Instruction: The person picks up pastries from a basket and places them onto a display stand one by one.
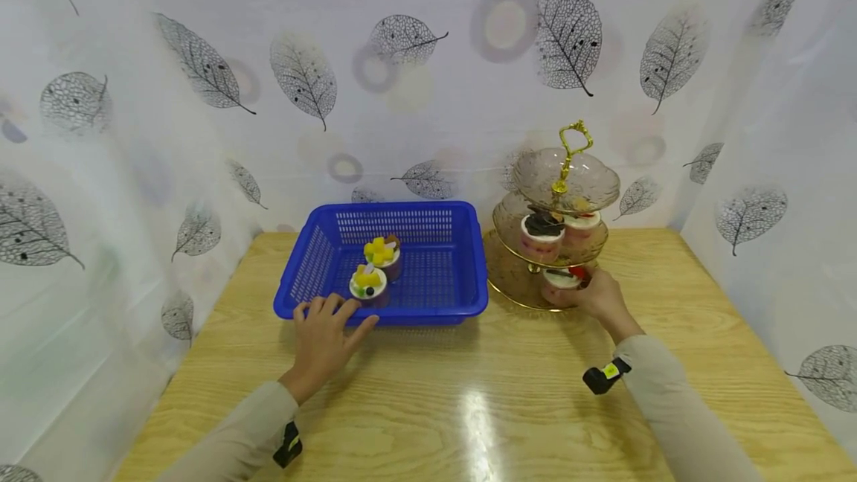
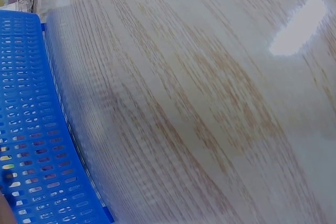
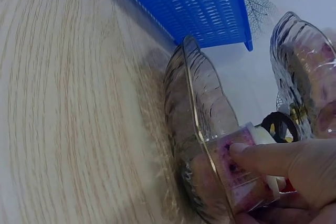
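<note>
Currently, a dessert cup [image 1: 553, 294] is pinched by the right hand [image 1: 605, 304] at the bottom tier [image 1: 509, 283] of the cake stand [image 1: 559, 186]; its topping [image 1: 562, 279] could be smeared against the middle tier [image 1: 506, 225] if lifted steeply. The basket rim [image 1: 435, 314] is touched by the loosely spread left hand [image 1: 324, 338].

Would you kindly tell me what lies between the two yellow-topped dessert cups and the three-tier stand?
The head view shows a bare stretch of the blue perforated basket's floor, then its right wall.

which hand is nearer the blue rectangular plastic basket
The left hand, at the near rim of the blue rectangular plastic basket; the right hand is apart, to its right.
</note>
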The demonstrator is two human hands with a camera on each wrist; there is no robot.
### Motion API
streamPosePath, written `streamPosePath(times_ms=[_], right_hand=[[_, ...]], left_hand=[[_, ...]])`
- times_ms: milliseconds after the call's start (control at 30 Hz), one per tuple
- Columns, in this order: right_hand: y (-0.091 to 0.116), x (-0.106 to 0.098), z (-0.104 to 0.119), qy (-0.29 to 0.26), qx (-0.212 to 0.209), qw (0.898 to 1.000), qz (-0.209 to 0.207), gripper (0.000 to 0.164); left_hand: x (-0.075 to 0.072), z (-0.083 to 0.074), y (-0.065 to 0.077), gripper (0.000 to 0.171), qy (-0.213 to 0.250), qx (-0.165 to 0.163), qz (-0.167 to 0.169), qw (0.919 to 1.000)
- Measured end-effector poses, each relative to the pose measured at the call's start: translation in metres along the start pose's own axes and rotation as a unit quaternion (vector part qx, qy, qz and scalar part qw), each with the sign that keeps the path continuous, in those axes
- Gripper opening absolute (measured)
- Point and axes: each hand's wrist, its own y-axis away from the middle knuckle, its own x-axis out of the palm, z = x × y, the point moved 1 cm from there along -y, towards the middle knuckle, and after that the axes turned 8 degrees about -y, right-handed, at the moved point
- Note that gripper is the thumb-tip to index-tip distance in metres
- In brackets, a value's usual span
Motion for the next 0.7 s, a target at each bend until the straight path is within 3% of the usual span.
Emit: streamPosePath(times_ms=[233,400,600,700], right_hand=[[-0.007,0.005,-0.006,-0.005,-0.013,0.999,-0.050,0.065],[-0.014,0.009,-0.012,-0.026,0.004,0.996,-0.090,0.062],[-0.021,0.015,-0.018,-0.026,-0.015,0.983,-0.182,0.041],[-0.022,0.018,-0.021,-0.032,-0.029,0.978,-0.203,0.033]], left_hand=[[0.001,0.001,0.001,0.045,-0.002,-0.006,0.007,1.0000],[0.000,0.001,0.000,0.043,-0.003,-0.005,0.009,0.9999],[0.001,0.001,0.000,0.044,-0.002,-0.004,0.006,1.0000],[0.001,0.000,0.000,0.043,-0.001,-0.003,0.004,1.0000]])
